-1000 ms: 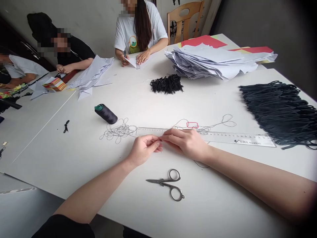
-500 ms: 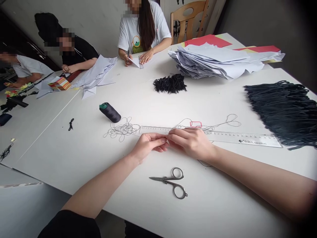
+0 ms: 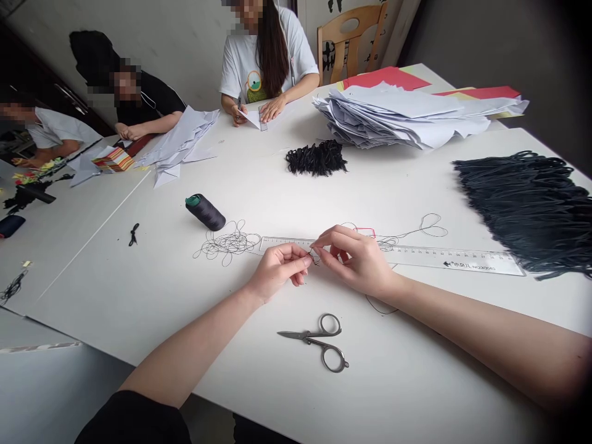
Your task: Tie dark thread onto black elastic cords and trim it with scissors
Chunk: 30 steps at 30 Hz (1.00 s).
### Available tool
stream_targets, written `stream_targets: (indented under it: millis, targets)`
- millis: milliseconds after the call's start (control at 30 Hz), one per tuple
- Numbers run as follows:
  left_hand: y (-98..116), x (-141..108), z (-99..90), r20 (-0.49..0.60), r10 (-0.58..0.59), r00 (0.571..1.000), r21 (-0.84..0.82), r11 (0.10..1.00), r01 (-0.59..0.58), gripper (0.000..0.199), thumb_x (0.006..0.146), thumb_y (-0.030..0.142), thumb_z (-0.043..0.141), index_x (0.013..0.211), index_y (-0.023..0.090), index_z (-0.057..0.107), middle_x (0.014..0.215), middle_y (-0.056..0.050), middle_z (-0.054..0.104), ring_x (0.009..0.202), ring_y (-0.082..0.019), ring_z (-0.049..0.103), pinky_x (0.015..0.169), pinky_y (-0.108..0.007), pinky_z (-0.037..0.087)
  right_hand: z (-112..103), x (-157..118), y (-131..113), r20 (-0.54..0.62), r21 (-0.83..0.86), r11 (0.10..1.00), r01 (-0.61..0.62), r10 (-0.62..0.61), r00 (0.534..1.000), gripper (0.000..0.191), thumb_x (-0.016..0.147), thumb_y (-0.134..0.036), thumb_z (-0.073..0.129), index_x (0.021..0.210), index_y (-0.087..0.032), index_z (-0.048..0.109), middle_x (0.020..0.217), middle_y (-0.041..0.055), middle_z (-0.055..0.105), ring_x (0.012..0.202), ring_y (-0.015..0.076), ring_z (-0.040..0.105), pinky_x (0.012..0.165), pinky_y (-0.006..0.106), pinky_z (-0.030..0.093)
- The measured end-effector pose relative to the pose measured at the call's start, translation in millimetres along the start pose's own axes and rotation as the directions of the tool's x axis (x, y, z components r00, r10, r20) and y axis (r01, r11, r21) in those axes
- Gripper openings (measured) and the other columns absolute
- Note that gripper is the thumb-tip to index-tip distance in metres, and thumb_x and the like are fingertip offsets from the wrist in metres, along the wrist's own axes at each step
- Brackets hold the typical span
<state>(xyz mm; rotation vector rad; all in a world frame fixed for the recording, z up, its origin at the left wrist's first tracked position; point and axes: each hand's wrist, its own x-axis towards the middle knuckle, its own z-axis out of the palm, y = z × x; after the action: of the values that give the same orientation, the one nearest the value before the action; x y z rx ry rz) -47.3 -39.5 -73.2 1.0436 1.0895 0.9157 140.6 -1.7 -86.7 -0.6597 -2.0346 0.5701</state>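
Thread, thin and black (image 3: 316,261), sits between both hands near the clear plastic ruler (image 3: 467,262). Left hand (image 3: 277,269) clamped on it, probably as anchor; right hand (image 3: 363,262) pinches close by. Splayed steel scissors (image 3: 308,337) nearby, presumably for easy reach.

A thin dark thread (image 3: 316,259) is pinched between the fingertips of the 2 hands, left hand (image 3: 275,271) and right hand (image 3: 363,262), bent in a small curl. Loose dark coils (image 3: 226,242) lie tangled on the tabletop (image 3: 231,376) beside the dark spool (image 3: 208,214), whose green end faces left.
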Motion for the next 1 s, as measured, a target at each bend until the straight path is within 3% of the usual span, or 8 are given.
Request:
stream_targets:
  millis: [400, 500, 600, 700, 733, 800, 900, 1000]
  targets:
    - [5, -5, -0.3, 0.056, -0.047, 0.997, 0.125, 0.991, 0.04, 0.016, 0.073, 0.025, 0.07, 0.073, 0.015, 0.057, 0.06, 0.004, 0.056, 0.047, -0.007, 0.053, 0.044, -0.019, 0.043, -3, 2, 1, -0.075, 0.044, 0.996, -0.082, 0.085, 0.994, 0.007, 0.091, -0.014, 0.056, 0.086, -0.018, 0.059, 0.082, 0.0014, 0.061, 0.053, 0.0055, 0.049, 0.049, 0.021, 0.041]
    - [2, -5, -1.6, 0.056, -0.036, 0.998, 0.119, 0.992, 0.029, 0.017, 0.076, 0.028, 0.07, 0.076, 0.015, 0.059, 0.059, 0.004, 0.056, 0.045, -0.006, 0.052, 0.043, -0.018, 0.041, -4, 2, 0, -0.067, 0.124, 0.973, -0.197, 0.206, 0.976, 0.008, 0.094, -0.021, 0.053, 0.086, -0.018, 0.056, 0.085, 0.0026, 0.062, 0.052, 0.0064, 0.051, 0.049, 0.023, 0.043]
    - [-2, -3, -2.9, -0.002, 0.024, 1.0, 0.083, 0.996, -0.023, 0.022, 0.08, 0.036, 0.069, 0.083, 0.015, 0.062, 0.056, 0.005, 0.055, 0.042, -0.006, 0.049, 0.04, -0.017, 0.039, -5, 3, -2, 0.067, 0.284, 0.877, -0.387, 0.385, 0.921, 0.02, 0.099, -0.036, 0.045, 0.097, -0.019, 0.055, 0.103, 0.0067, 0.066, 0.051, 0.0073, 0.055, 0.05, 0.025, 0.046]
    - [-3, -1, -4.8, -0.095, 0.118, 0.988, 0.074, 0.991, -0.111, 0.029, 0.083, 0.043, 0.067, 0.086, 0.015, 0.065, 0.054, 0.005, 0.054, 0.04, -0.005, 0.047, 0.037, -0.017, 0.036, -6, 5, -4, 0.284, 0.392, 0.761, -0.517, 0.434, 0.855, 0.033, 0.101, -0.046, 0.038, 0.121, -0.022, 0.049, 0.123, 0.0096, 0.062, 0.061, 0.0108, 0.063, 0.054, 0.027, 0.05]
    - [-3, 0, -6.0, -0.122, 0.148, 0.981, 0.083, 0.987, -0.138, 0.03, 0.083, 0.045, 0.067, 0.085, 0.015, 0.065, 0.054, 0.005, 0.054, 0.039, -0.005, 0.047, 0.037, -0.017, 0.036, -6, 5, -5, 0.348, 0.392, 0.743, -0.543, 0.427, 0.835, 0.036, 0.1, -0.047, 0.038, 0.127, -0.023, 0.045, 0.12, 0.0095, 0.063, 0.065, 0.0124, 0.064, 0.056, 0.028, 0.051]
    - [0, 0, -9.3, -0.166, 0.192, 0.967, 0.112, 0.978, -0.175, 0.031, 0.083, 0.045, 0.067, 0.085, 0.015, 0.066, 0.054, 0.005, 0.054, 0.039, -0.005, 0.047, 0.037, -0.017, 0.036, -6, 6, -6, 0.415, 0.336, 0.768, -0.546, 0.399, 0.817, 0.04, 0.099, -0.045, 0.041, 0.131, -0.021, 0.042, 0.096, 0.0061, 0.067, 0.067, 0.0142, 0.062, 0.058, 0.028, 0.049]
    - [5, 0, -16.6, -0.211, 0.233, 0.949, 0.163, 0.966, -0.201, 0.029, 0.084, 0.044, 0.067, 0.084, 0.015, 0.067, 0.054, 0.005, 0.054, 0.039, -0.004, 0.046, 0.037, -0.016, 0.036, -6, 5, -5, 0.335, 0.218, 0.881, -0.42, 0.337, 0.88, 0.029, 0.097, -0.034, 0.046, 0.121, -0.017, 0.049, 0.062, -0.0038, 0.051, 0.056, 0.0125, 0.048, 0.055, 0.025, 0.041]
    - [10, -1, -24.0, -0.253, 0.26, 0.932, 0.199, 0.957, -0.213, 0.029, 0.083, 0.044, 0.068, 0.082, 0.015, 0.068, 0.055, 0.004, 0.055, 0.04, -0.004, 0.046, 0.037, -0.016, 0.037, -5, 3, -3, 0.199, 0.171, 0.934, -0.315, 0.281, 0.939, 0.018, 0.096, -0.026, 0.045, 0.11, -0.018, 0.052, 0.059, -0.0065, 0.039, 0.051, 0.0105, 0.04, 0.052, 0.024, 0.035]
